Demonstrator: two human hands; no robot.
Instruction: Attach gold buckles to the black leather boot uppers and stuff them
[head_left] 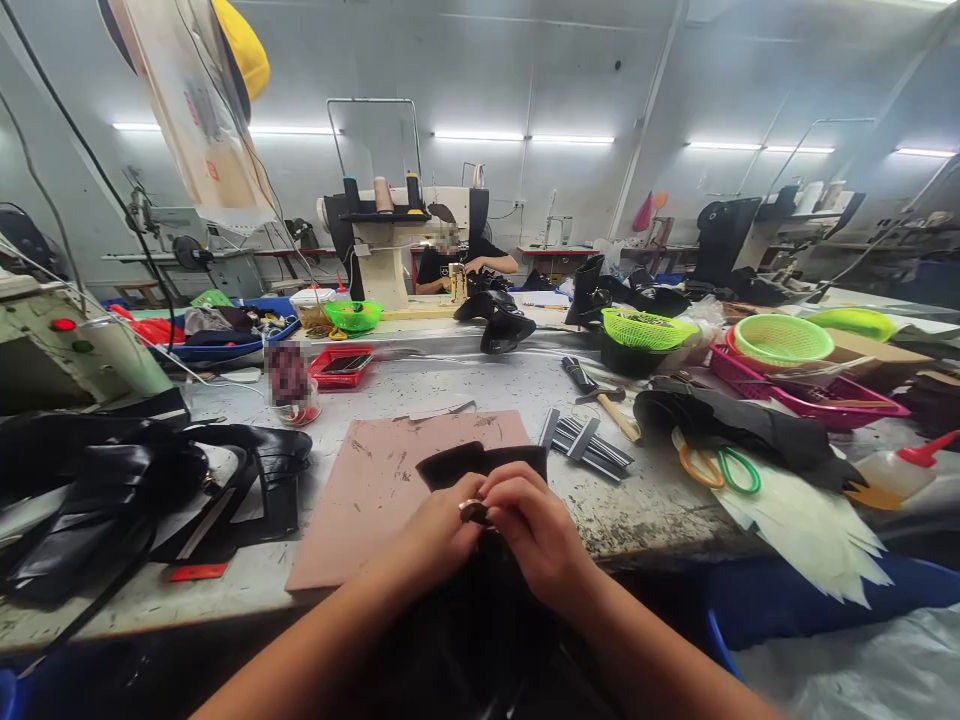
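My left hand [444,525] and my right hand [536,530] meet over the near edge of the bench, both closed on a black leather piece [517,458]. Its top edge stands up behind my fingers, and dark material hangs below the hands. Between the fingertips shows a small brass-coloured metal fitting [473,511]; its exact kind is unclear. My right thumb and fingers pinch right beside it. Under and beyond the hands lies a pinkish board [360,500]. What the fingers cover is hidden.
Black leather parts [97,500] lie left. To the right are a hammer [611,405], grey strips [589,445], scissors [720,468], a glue bottle [896,470] and a green basket [645,328]. A co-worker [480,262] sits behind a sewing machine [390,250].
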